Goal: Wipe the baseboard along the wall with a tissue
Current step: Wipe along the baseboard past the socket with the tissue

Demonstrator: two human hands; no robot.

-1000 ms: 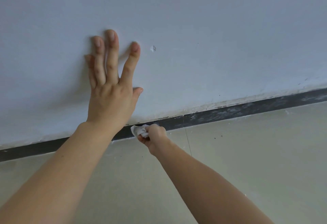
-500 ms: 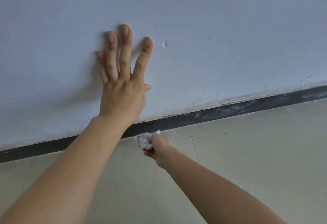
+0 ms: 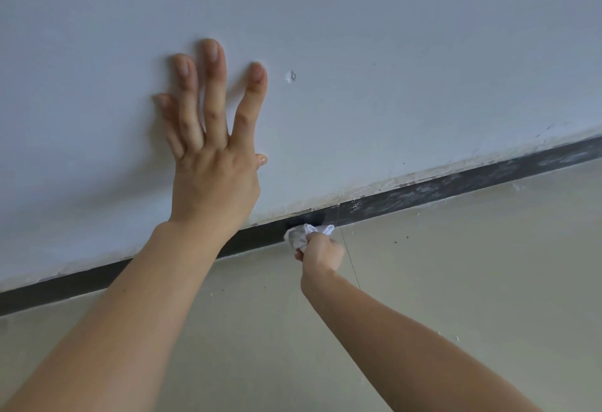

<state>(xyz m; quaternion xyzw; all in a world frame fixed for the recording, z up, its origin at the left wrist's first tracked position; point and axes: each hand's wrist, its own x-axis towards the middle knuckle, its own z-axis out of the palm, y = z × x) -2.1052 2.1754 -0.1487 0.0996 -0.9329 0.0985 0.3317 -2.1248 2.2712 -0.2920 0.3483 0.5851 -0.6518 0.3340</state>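
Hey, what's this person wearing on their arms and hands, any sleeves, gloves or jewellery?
Nothing worn shows. The left hand and right hand have no gloves, and the left has no rings; the right's fingers are mostly hidden. The left forearm and right forearm are uncovered to the frame edge: no sleeve, watch or bracelet. The left nails look short and unpainted.

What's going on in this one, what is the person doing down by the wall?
A person is wiping the dark baseboard where the wall meets the floor. The right hand grips a crumpled white tissue and presses it against the baseboard. The left hand lies flat on the wall, fingers straight, as a brace. The strip right of the tissue is streaked with whitish dust; the strip to its left looks darker and cleaner.
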